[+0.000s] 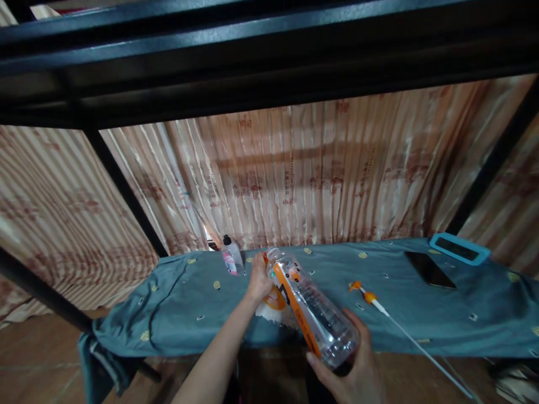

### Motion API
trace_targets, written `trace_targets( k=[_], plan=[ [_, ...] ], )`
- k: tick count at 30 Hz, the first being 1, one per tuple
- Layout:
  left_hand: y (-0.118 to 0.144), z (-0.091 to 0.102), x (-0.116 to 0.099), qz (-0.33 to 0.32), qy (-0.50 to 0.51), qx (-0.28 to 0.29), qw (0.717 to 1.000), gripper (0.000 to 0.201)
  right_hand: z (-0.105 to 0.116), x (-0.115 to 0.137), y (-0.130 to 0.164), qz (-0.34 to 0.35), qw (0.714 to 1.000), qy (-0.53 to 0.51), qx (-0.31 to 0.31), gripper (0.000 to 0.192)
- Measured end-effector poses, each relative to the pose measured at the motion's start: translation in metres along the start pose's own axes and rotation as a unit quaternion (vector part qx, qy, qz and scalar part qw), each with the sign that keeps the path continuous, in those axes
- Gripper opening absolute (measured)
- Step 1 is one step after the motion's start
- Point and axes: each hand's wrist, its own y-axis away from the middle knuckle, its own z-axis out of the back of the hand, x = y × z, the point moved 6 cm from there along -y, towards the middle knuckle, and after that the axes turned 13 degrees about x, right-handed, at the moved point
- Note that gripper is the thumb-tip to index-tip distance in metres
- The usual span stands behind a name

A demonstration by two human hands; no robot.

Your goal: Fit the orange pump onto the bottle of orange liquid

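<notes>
Right hand point(351, 367) grip wrapped around bottle point(314, 308) base; left hand point(259, 280) grip pinching its neck, above the counter point(421, 331).

A bottle point(314, 311) tilts over the near edge of the tabletop point(177, 314), the right hand point(351, 373) under its base and the left hand point(259, 280) at its neck. Behind the left hand stands a small bottle point(231, 257), near the curtain point(320, 174) at the back. Right of the tilted bottle lies a pump tube point(391, 320); farther right, a phone point(429, 269), and behind it a tray point(460, 248) at the far right corner.
</notes>
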Motion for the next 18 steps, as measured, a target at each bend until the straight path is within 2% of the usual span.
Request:
trace_targets(
  k=[7,13,18],
  plan=[
    [0.0021,0.0005,-0.0025,-0.007,-0.006,-0.008,1.0,0.023,-0.0021,-0.006,-0.0001,-0.01,1.0,-0.005,0.0,0.086],
    [0.0027,0.0016,-0.0036,-0.013,0.006,-0.007,1.0,0.035,-0.0008,-0.0074,0.0012,-0.014,1.0,0.008,-0.005,0.086],
    [0.004,0.0008,-0.0037,0.0,0.004,-0.01,1.0,0.034,-0.0001,-0.002,0.0039,-0.012,1.0,0.013,-0.009,0.089]
  ],
)
